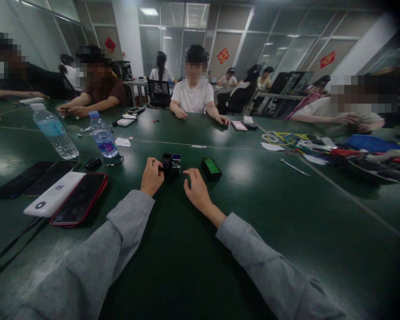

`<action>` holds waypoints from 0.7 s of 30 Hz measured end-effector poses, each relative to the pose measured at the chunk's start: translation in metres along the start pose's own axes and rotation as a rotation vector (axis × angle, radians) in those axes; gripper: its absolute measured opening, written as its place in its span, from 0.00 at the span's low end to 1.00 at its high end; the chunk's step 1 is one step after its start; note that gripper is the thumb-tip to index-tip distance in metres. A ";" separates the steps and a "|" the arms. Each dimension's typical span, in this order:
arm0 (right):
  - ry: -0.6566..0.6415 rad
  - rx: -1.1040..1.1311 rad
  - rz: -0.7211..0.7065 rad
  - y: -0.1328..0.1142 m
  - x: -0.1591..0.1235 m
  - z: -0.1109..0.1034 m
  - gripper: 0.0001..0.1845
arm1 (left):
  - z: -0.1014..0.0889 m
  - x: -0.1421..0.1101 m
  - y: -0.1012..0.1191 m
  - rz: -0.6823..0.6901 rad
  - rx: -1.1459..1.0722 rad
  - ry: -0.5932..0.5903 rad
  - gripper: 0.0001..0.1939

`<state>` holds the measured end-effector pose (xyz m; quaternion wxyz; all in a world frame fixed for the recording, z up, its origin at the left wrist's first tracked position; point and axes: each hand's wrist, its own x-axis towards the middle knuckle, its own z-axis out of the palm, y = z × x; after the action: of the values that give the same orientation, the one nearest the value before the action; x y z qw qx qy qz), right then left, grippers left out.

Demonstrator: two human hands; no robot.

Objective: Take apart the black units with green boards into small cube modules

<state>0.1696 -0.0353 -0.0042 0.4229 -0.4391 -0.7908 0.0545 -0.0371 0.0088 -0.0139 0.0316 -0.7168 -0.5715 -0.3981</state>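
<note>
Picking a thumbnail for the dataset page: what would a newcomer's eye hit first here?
Probably the small black box with the bright green top, just beyond and to the right of the right hand. Next, the left hand, its fingers at the left side of a dark device near the centre. Then the colourful pile at the right of the dark green table.

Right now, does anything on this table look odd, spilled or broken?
I see no spill or damage. The jumbled heap of cables on the right of the table looks untidy. The bottle at far left leans, perhaps only through lens stretch. Around the left hand and the black device beside it, nothing stands out.
</note>
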 end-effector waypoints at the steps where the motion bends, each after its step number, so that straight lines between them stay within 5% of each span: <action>1: -0.002 -0.003 0.001 0.000 0.000 0.000 0.17 | 0.000 0.000 0.000 0.000 0.002 -0.006 0.13; 16: -0.013 -0.014 0.001 -0.001 0.000 -0.002 0.17 | -0.003 0.001 0.005 0.085 0.023 0.035 0.17; 21: -0.007 -0.016 0.001 0.000 0.000 0.000 0.18 | -0.009 -0.002 0.019 0.235 0.070 -0.047 0.21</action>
<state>0.1696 -0.0352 -0.0039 0.4166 -0.4427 -0.7924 0.0498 -0.0255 -0.0039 -0.0017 0.0896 -0.7866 -0.4975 -0.3547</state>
